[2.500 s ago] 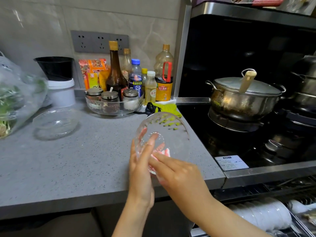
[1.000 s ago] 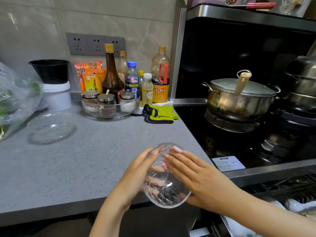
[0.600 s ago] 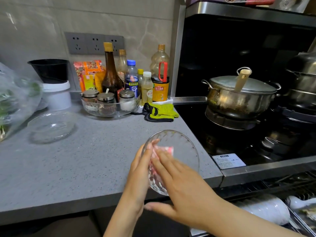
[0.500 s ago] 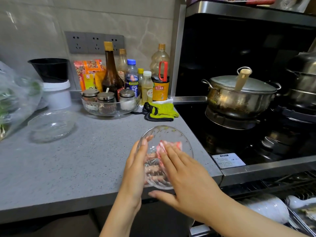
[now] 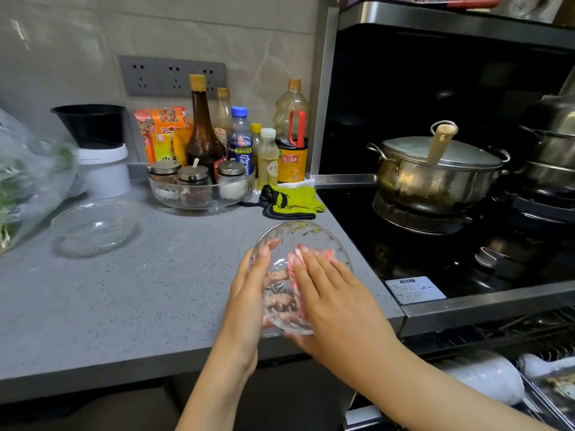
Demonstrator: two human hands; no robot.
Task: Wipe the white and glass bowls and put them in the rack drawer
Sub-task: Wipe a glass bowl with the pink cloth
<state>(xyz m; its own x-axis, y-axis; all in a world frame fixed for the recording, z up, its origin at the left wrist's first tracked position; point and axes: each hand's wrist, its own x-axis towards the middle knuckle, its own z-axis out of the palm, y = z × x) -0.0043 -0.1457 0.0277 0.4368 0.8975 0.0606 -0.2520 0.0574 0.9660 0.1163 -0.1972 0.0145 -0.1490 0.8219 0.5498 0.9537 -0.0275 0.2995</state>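
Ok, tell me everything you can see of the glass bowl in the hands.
The glass bowl is clear, with a ribbed cut pattern and radiating cuts at its base. It is held tilted on its side, mouth towards the camera, above the front edge of the grey counter. The left hand grips its left rim, fingers showing through the glass behind. The right hand presses a pink cloth flat against its inside.

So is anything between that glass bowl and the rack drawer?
Nothing visible does. The left hand holds the patterned clear glass bowl near the front edge of the grey counter, and the open rack drawer lies below, to the right. Only the person's own right forearm crosses between.
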